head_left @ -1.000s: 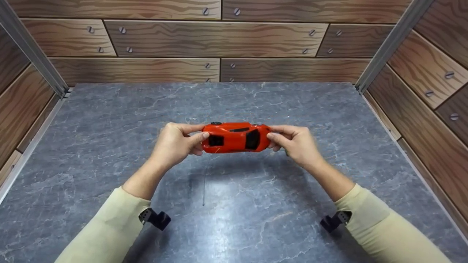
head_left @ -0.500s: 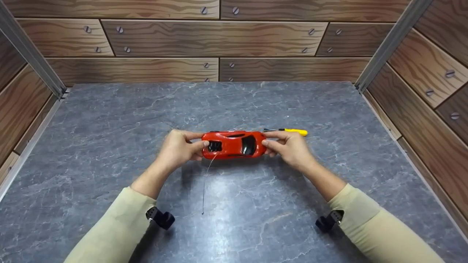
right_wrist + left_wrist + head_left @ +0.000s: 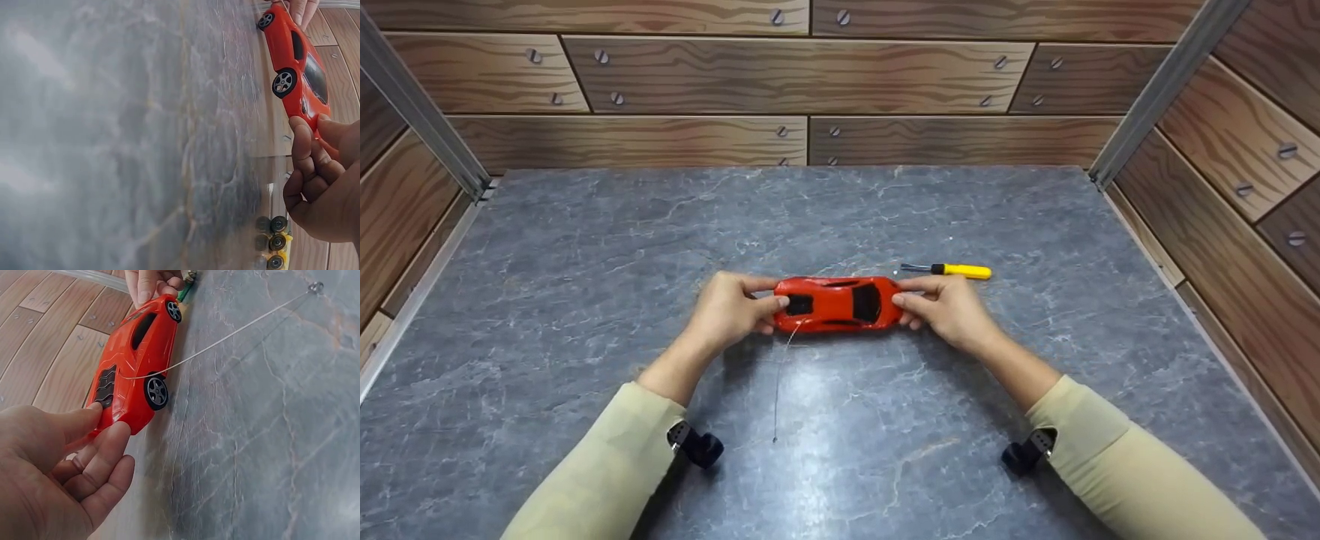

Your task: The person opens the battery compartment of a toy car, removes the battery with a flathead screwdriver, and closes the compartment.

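A red toy car (image 3: pixel 834 304) with dark windows and black wheels is held at both ends, its nose to the right. At the rear, my left hand (image 3: pixel 727 306) pinches it between thumb and fingers. My right hand (image 3: pixel 949 307) pinches the front end, thumb on top, as the right wrist view also shows of the car (image 3: pixel 298 62). A thin pale wire (image 3: pixel 225 336) runs from the car's rear side toward me and ends in a small shiny tip (image 3: pixel 316 287). The wheels hang close over the grey marbled table (image 3: pixel 585 247).
Behind my right hand lies a narrow tool-like thing with a yellow handle (image 3: pixel 966 271) and a thin dark end. In the right wrist view a small yellow object with dark wheels (image 3: pixel 277 242) shows at the bottom edge. Wood-patterned walls (image 3: pixel 795 75) enclose the table.
Both hands have brought the car down and toward me, and its roof faces up. The yellow-handled thing, hidden a second ago, is now uncovered.
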The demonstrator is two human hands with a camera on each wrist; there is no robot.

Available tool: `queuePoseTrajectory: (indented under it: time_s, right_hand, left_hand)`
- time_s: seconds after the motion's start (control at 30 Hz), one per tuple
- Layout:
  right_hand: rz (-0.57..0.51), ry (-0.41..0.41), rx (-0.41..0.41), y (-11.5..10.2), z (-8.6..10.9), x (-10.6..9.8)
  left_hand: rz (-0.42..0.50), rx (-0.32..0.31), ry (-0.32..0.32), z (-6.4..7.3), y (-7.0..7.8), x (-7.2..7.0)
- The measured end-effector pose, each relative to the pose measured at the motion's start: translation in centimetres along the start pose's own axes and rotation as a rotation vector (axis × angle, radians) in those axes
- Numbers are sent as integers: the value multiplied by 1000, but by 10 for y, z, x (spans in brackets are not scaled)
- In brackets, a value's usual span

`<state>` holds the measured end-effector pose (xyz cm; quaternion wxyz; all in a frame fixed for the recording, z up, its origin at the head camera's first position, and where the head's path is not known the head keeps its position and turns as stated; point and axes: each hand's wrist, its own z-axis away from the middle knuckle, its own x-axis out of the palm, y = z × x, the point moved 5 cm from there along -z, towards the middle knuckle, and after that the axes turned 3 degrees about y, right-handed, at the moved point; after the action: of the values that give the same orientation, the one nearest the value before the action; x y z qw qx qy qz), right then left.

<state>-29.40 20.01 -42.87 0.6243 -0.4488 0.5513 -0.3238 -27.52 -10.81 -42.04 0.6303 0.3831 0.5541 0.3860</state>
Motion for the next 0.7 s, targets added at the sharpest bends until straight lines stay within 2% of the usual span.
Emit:
queuePoseTrajectory:
  time_s: [0.27, 0.7]
  right_hand:
    - [44, -6, 27, 1, -3, 1]
    - [159, -9, 72, 3, -4, 5]
  left_hand:
    - [-15, -32, 15, -2, 2, 0]
    - [-53, -32, 50, -6, -1, 0]
